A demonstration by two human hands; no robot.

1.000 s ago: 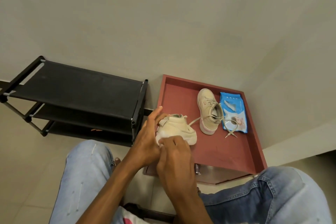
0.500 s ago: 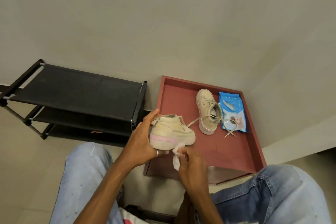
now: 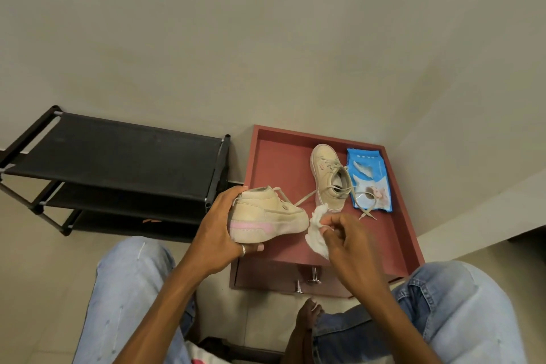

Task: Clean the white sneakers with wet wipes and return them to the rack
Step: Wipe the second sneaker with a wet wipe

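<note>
Gripping one sneaker (image 3: pixel 271 216) by the heel with left hand (image 3: pixel 220 233), fingers curled under the sole, above the tray's (image 3: pixel 274 156) near-left corner, toe pointing right. Pinching a crumpled wipe (image 3: pixel 316 230) in right hand (image 3: pixel 345 238), just beside that toe, above the tray's near edge; contact unclear. On the tray toward its far right: second sneaker (image 3: pixel 328 177), laces loose, wipes pack (image 3: pixel 370 180) just beside. Left of the tray: black rack (image 3: pixel 118 154).
</note>
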